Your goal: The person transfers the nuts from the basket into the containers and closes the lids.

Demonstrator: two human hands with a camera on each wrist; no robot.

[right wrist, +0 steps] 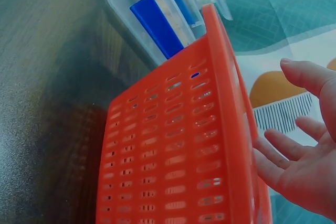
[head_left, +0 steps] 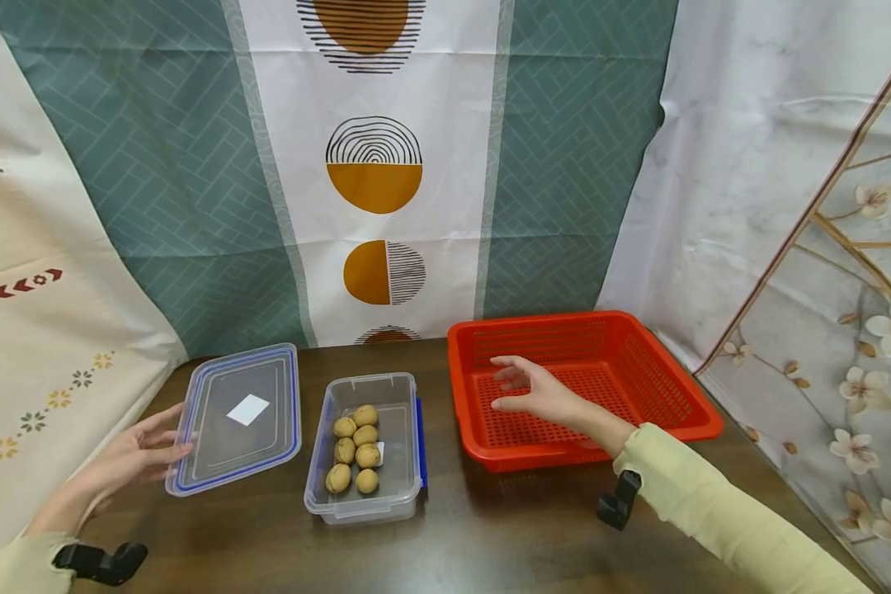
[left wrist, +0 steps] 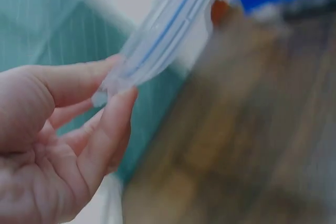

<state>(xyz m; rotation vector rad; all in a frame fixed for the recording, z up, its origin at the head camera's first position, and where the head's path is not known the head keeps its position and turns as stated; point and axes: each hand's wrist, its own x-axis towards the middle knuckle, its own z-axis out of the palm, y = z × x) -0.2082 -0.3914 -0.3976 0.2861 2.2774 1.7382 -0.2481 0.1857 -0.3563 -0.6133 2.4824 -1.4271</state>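
Observation:
My left hand (head_left: pixel 129 458) pinches the left edge of a clear plastic lid (head_left: pixel 248 445) with a blue seal and a white label. In the left wrist view, thumb and fingers meet at the lid's (left wrist: pixel 157 40) edge. Right of the lid stands a clear plastic container (head_left: pixel 393 412) with a blue side latch. Several walnuts (head_left: pixel 345 452) lie inside it, mostly on its left side. My right hand (head_left: pixel 542 396) is over the red plastic basket (head_left: pixel 483 454), fingers spread and holding nothing. The right wrist view shows the basket's slotted side (right wrist: pixel 168 145) beside that hand.
The container and basket stand on a dark brown table (head_left: pixel 445 544). Behind it hangs a patterned green and white cloth (head_left: pixel 564 148). Pale flowered cloths flank both sides.

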